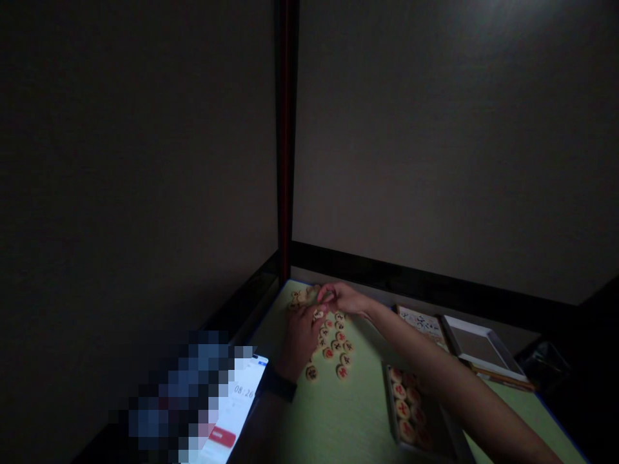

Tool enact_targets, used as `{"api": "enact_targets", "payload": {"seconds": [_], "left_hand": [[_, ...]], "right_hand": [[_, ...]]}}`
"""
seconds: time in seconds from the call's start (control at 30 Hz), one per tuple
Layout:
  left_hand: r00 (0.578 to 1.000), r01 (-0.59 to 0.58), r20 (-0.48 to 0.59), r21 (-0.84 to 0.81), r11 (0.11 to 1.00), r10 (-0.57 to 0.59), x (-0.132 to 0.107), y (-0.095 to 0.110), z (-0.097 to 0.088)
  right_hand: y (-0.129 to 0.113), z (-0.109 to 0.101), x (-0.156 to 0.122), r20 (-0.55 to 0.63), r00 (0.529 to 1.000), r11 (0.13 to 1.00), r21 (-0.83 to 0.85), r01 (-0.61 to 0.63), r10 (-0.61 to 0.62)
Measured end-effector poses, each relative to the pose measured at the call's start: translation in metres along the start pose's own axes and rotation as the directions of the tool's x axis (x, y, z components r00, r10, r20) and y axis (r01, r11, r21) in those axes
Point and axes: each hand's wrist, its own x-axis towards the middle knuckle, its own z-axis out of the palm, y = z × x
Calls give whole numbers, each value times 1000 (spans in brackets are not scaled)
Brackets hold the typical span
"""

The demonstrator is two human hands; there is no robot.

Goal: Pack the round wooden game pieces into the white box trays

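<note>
Round Chinese chess pieces [337, 346] with red and black characters lie scattered on a green tabletop [333, 419]. My left hand [300, 338], with a dark band at the wrist, reaches in from the left of them. Its fingers are bent around a chess piece [318, 314]. Touching or nearly touching it at the far end is my right hand [342, 298], its thumb and fingers curled together; anything between them is too dim to make out. Beyond my left fingers sits a small group of pieces [296, 298].
An open box [393, 412] holding rows of red-marked pieces stands below my right forearm. At the right are a printed box [420, 323] and a white-rimmed tray [483, 348]. A lit phone [236, 406] is at the left. Walls close in behind the table.
</note>
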Motion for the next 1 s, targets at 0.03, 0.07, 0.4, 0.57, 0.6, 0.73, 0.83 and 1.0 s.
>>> {"api": "enact_targets", "payload": {"seconds": [0.03, 0.07, 0.4, 0.57, 0.6, 0.73, 0.83, 1.0], "left_hand": [[1000, -4, 7, -7, 1000, 4, 0, 1, -1], [1000, 2, 14, 1, 1000, -2, 0, 1, -2], [996, 80, 17, 149, 986, -84, -1, -4, 1], [1000, 16, 14, 88, 996, -17, -3, -8, 2], [1000, 6, 15, 82, 997, -7, -4, -7, 2], [999, -4, 34, 102, 995, 1, -6, 0, -2], [998, -3, 56, 141, 990, -5, -7, 7, -5], [996, -61, 67, 173, 983, 51, -9, 14, -4]], "right_hand": [[1, -1, 1, -1, 1000, 1000, -19, -5, 4], [3, -3, 2, -14, 1000, 999, -49, -17, 17], [29, -9, 10, -222, 959, 833, -485, -266, 177], [23, 0, 15, -202, 961, 755, -596, -272, 186], [21, -1, 14, -193, 965, 748, -611, -259, 176], [13, -12, 3, -168, 982, 759, -627, -173, 86], [9, -29, -23, -186, 982, 781, -611, -129, 16], [13, -52, -115, -279, 960, 815, -561, -149, -17]]}}
